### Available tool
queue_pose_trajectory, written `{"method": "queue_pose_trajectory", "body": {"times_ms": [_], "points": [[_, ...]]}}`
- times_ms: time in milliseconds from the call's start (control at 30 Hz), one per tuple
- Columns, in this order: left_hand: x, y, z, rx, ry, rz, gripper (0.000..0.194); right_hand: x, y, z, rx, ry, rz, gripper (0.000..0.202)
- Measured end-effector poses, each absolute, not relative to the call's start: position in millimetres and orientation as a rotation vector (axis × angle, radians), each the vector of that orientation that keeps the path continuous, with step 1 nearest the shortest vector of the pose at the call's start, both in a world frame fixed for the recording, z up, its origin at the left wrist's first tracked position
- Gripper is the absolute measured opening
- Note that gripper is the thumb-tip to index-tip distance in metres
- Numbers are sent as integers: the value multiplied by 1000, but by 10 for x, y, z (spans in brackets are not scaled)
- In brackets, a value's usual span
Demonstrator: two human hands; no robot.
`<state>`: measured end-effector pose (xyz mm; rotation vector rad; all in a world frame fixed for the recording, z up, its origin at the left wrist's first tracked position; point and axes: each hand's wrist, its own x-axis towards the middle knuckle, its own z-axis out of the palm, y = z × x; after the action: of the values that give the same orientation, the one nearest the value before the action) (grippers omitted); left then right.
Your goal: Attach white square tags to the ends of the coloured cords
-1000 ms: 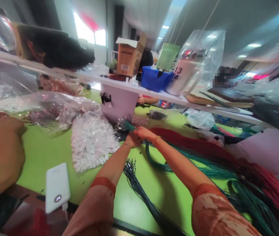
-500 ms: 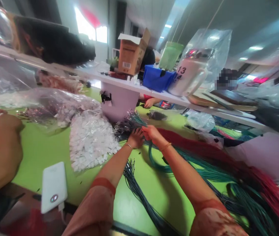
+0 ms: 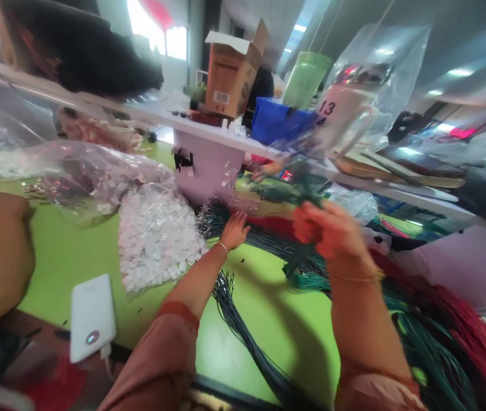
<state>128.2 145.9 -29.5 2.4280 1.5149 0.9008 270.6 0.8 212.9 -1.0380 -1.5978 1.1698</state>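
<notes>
While a bag of white pieces (image 3: pixel 157 245) sits left, the left hand (image 3: pixel 234 230) rests spread on dark cords (image 3: pixel 270 242); apart from it, the right hand (image 3: pixel 327 229) clamps raised green cords (image 3: pixel 309 184), whose loose ends could snag the far shelf (image 3: pixel 225 136) if swung wide.

Single head-worn view — the lens sits above the near edge of the table (image 3: pixel 217 354), facing forward and down (tilted, so the shelf (image 3: pixel 208 130) slopes down to the right). The left hand (image 3: pixel 234 230) and right hand (image 3: pixel 332 231) lie close before it; the shelf stands farther off — ceiling lights (image 3: pixel 461 72) show beyond.
</notes>
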Motion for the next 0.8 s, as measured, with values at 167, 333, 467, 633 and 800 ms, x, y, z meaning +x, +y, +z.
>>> {"method": "queue_pose_trajectory", "body": {"times_ms": [167,333,467,633,800], "points": [[1301,1320,-41,2373,1519,826,56,3073,-420,2274,-1245,-1684,979,43],[1355,477,345,2712,1086,485,55,3471,-509,1967,-1658,-1842,420,38],[1353,-349,382,2849,476,120,71,3690,-643,2113,-2194,-1708,-528,31],[1342,-1039,180,2957,441,111,68,3222,-830,1759,-2354,-1789,-835,26],[1292,-1414,91,2865,842,52,46,2504,-910,628,-2165,-2564,-124,21]]}}
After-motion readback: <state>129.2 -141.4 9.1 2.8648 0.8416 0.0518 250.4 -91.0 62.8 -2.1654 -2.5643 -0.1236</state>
